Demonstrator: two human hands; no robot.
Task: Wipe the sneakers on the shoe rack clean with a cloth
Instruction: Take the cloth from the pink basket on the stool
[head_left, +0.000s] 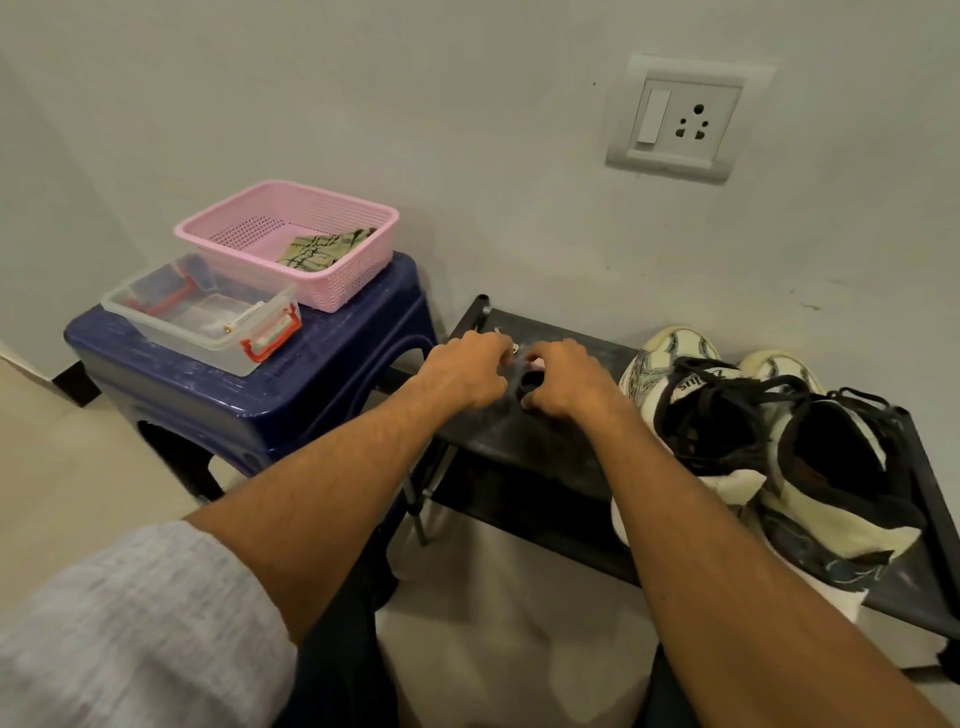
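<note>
My left hand (467, 370) and right hand (567, 380) curl over a small dark thing (531, 383) near the shoe rack's (519, 434) back left corner; whether they pinch it I cannot tell. The sneakers (727, 415) sit at its right end. The cloth (322, 249) lies in the basket (340, 291), so I should fetch it first.

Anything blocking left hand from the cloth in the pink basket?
Only the wall of the pink plastic basket: the green patterned cloth lies inside it, so the left hand must come over the rim.

Just one scrap of lettering on show.
Left sneaker (696, 415), black tongue tab (687, 385) – white letters starting "su" – rest lost under the laces.
</note>
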